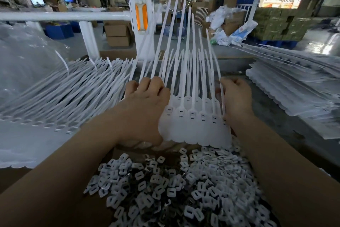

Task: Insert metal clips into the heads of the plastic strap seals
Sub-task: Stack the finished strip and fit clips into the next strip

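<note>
I have a joined sheet of white plastic strap seals (195, 127) held up at the centre of the view, flag-shaped heads down and the long tails fanning away toward twelve o'clock. My left hand (145, 109) grips the sheet's nine o'clock edge, fingers curled over the front of the straps and the thumb tucked behind, as far as I can see. My right hand (236, 97) closes on the outermost strap at three o'clock, fingers curled round it.

I judge the sheet light but floppy: the tails splay and lean at different angles, so they give no firm hold. The stiffer part should be the band of heads, where each small slot sits just below its strap root. Holding there, at both side edges, should keep the slots steady and facing me. The plastic looks smooth, so a light pinch may slide.

At six o'clock, below the heads, lies a heap of metal clips (176, 190) in a cardboard box (55, 180), small squarish pieces with a slot, some white-faced, some showing bare metal. They look tiny and thin, best picked singly by the edges between fingertip and thumb. None is in my fingers yet.

More seal sheets are stacked at nine o'clock (55, 97) and at three o'clock (298, 83).
</note>
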Demonstrator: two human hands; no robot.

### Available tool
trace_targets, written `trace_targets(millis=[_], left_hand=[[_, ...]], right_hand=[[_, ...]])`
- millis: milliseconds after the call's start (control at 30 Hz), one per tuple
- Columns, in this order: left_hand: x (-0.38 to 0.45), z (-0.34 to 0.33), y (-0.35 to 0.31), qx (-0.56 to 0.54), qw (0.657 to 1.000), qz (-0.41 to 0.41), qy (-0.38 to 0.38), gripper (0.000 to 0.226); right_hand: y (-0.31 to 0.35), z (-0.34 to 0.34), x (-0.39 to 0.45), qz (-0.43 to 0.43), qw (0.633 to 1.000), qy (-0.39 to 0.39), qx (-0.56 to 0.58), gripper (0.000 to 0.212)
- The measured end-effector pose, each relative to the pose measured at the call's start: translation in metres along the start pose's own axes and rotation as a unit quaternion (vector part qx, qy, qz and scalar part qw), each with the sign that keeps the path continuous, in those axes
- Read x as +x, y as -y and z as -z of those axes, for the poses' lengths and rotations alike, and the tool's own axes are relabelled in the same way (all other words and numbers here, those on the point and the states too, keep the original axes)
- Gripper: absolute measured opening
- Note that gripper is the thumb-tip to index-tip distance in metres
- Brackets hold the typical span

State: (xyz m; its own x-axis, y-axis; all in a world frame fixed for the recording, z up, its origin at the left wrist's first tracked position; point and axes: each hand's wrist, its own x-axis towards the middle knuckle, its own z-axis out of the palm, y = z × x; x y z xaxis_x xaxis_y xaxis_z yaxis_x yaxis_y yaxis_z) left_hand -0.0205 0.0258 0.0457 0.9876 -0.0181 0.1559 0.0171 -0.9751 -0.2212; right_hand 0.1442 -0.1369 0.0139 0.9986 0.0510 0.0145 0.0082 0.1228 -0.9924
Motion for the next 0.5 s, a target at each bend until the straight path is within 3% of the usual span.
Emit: trace_targets(millis=[100,233,500], left_hand=[[0.003,-0.005,0.004,0.024,0.999,0.001,-0.038,0.083],[0.008,-0.016,0.012,0.002,0.998,0.013,-0.056,0.087],[0.013,-0.045,0.027,-0.098,0.994,0.024,-0.034,0.092]], right_hand=[[0.003,-0.001,-0.002,0.049,0.999,-0.001,-0.006,0.017],[0.001,-0.002,-0.004,0.053,0.997,0.029,-0.038,0.032],[-0.012,-0.005,-0.003,0.083,0.983,0.087,-0.139,0.053]])
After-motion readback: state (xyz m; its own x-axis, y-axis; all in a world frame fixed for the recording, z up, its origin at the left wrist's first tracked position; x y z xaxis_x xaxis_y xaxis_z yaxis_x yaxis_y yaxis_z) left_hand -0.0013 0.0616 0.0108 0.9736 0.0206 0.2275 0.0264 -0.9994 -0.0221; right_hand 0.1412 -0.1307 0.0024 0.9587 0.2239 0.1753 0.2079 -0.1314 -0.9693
